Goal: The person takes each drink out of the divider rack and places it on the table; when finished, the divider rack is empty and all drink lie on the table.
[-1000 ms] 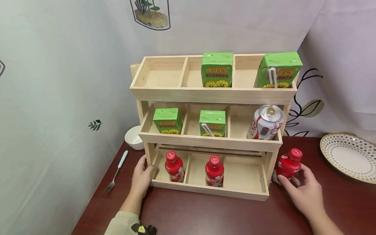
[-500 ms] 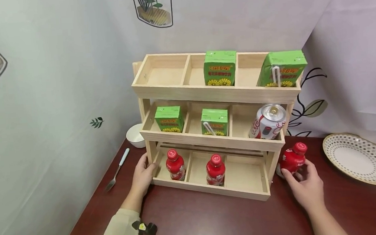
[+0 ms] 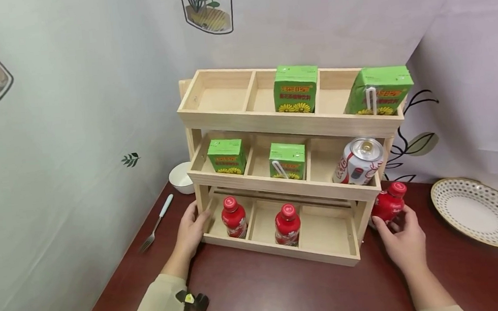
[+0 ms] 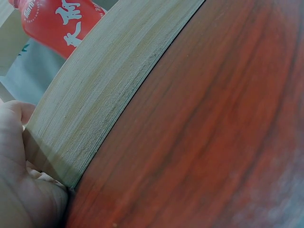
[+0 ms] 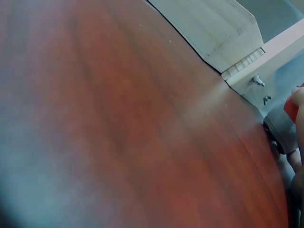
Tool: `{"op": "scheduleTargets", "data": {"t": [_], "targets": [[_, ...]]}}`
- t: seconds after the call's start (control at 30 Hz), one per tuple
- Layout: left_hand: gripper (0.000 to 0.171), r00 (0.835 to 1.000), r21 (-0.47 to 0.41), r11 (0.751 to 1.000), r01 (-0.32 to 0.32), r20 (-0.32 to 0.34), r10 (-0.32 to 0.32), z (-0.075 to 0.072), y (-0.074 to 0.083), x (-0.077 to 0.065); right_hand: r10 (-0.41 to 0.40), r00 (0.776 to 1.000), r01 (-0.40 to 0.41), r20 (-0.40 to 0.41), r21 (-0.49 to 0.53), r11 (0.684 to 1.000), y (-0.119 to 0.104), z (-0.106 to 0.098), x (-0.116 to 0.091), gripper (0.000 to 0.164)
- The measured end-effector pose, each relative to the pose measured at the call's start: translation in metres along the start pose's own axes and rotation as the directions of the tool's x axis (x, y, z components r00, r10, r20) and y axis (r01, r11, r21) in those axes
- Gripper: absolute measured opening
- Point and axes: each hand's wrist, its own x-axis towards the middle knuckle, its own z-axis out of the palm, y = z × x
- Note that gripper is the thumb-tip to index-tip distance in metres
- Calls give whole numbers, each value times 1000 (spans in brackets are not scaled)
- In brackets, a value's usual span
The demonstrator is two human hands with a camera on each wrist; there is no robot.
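A three-tier wooden rack (image 3: 280,259) stands on the dark red table. At its lower left corner, my left hand (image 3: 190,233) grips the end of the bottom tray, thumb over the side wall. Right of the rack, my right hand (image 3: 407,243) holds a red bottle (image 3: 387,206) between thumb and fingers; the rack's right post partly hides the bottle. Two similar red bottles stand in the bottom tray, one in the left compartment (image 3: 234,221) and one in the middle (image 3: 287,228). In the right wrist view, only a little of the bottle (image 5: 289,110) shows.
Green drink cartons (image 3: 227,156) sit in the upper two tiers. A white soda can (image 3: 356,163) leans in the middle tier's right compartment. A patterned plate (image 3: 480,212) lies at right. A white bowl (image 3: 182,178) and a fork (image 3: 157,224) are at left.
My right hand has moved the red bottle farther back along the rack's right side. My left hand keeps its place on the rack. The head view has shifted slightly.
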Motion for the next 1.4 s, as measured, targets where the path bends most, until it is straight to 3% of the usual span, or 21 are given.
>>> {"op": "scheduleTargets", "data": {"t": [0.07, 0.2, 0.3, 0.43, 0.67, 1.0, 1.2, 1.4], "targets": [[44, 1000, 16, 1000, 1, 7, -2, 1, 10, -3, 18, 1000, -18, 4, -19, 1000, 0, 2, 3, 74], [49, 1000, 9, 1000, 6, 8, -6, 1, 10, -3, 51, 998, -51, 21, -32, 998, -2, 7, 10, 72], [56, 1000, -35, 999, 3, 16, -2, 1, -4, 2, 64, 998, -64, 28, -32, 997, -3, 10, 15, 71], [63, 1000, -60, 998, -5, 28, 7, 1, -6, 0, 71, 997, -71, 24, -27, 997, -2, 16, 23, 69], [62, 999, -39, 999, -28, -38, 26, 3, -8, -1, 90, 996, -90, 3, -32, 995, 1, 26, 35, 67], [60, 989, 4, 999, -45, -144, 45, 6, -7, 0, 107, 992, -100, 62, -113, 989, 2, 27, 42, 64], [58, 982, 18, 999, -35, -183, 37, 8, -6, -1, 112, 992, -109, 65, -45, 993, 2, 26, 40, 66], [57, 979, 9, 999, -33, -199, 34, 9, -5, -2, 170, 984, -174, 48, 100, 980, 0, 27, 38, 63]]}}
